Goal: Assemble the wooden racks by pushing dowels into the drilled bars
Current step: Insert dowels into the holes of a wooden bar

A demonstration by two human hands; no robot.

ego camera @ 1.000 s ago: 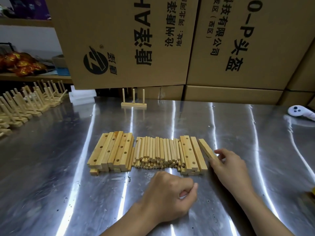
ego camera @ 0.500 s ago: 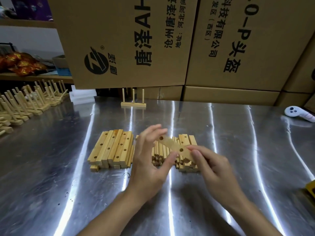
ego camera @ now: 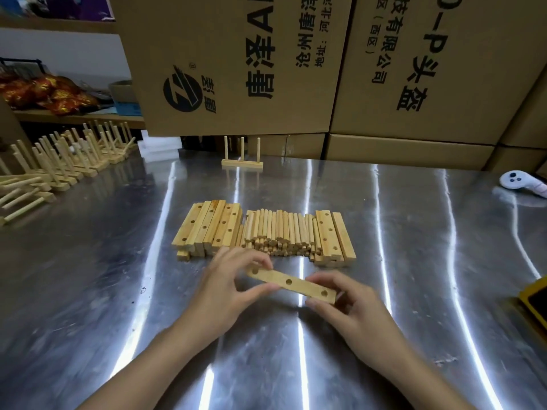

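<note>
A drilled wooden bar (ego camera: 293, 283) with three holes facing up is held between both hands just above the steel table. My left hand (ego camera: 228, 291) pinches its left end and my right hand (ego camera: 352, 309) pinches its right end. Behind the bar lies a row of dowels (ego camera: 279, 232), flanked by a stack of drilled bars (ego camera: 208, 227) on the left and more bars (ego camera: 333, 236) on the right. One finished rack (ego camera: 242, 161) with three upright dowels stands at the back of the table.
Several finished racks (ego camera: 62, 167) crowd the left edge of the steel table (ego camera: 103, 291). Large cardboard boxes (ego camera: 296, 69) wall off the back. A white controller (ego camera: 516, 181) lies at the far right, and a yellow-edged object (ego camera: 535, 303) sits at the right edge.
My right hand lifted a bar off the right stack and brought it toward me. My left hand opened from a fist and took the bar's left end. The bar now lies level, holes up.
</note>
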